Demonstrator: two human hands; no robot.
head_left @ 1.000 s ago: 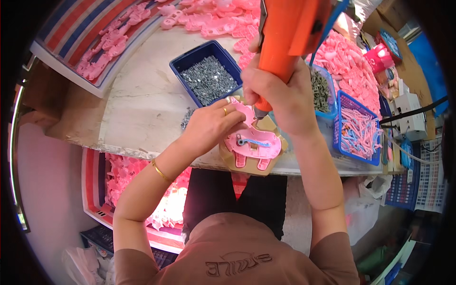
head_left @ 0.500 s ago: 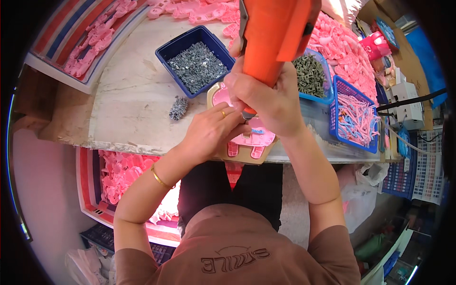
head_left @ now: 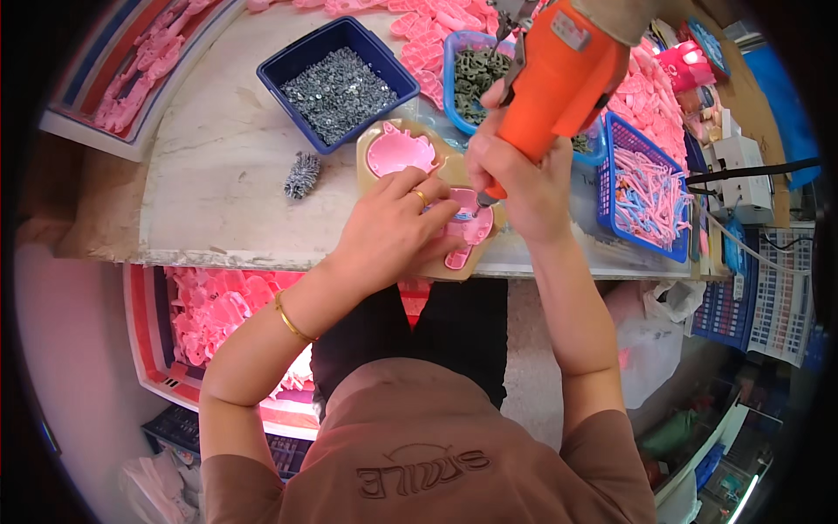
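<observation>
My right hand [head_left: 524, 188] is wrapped round an orange electric screwdriver [head_left: 550, 96], held tilted. Its tip comes down at the right side of a pink plastic shell [head_left: 479, 229], which lies in a tan fixture [head_left: 452, 166] at the table's front edge. A small blue piece shows inside that shell. Bent over the shell's left part, my left hand [head_left: 384, 227] presses it with the fingertips, which are partly hidden. A second pink shell [head_left: 400, 151], with a rounded, eared outline, sits in the fixture's far part. Whether a screw is under the tip cannot be made out.
A dark blue bin [head_left: 286, 103] of small screws stands behind my left hand, with a screw-covered clump [head_left: 302, 175] nearby. Beyond my right hand are a light blue tub [head_left: 451, 74] of dark green parts and a blue basket [head_left: 642, 245] of pink and blue sticks. Pink parts [head_left: 445, 22] lie heaped behind.
The screwdriver has shifted right and leans more, exposing its tip and more of both shells. My left hand stays on the nearer shell. The whole view has shifted slightly.
</observation>
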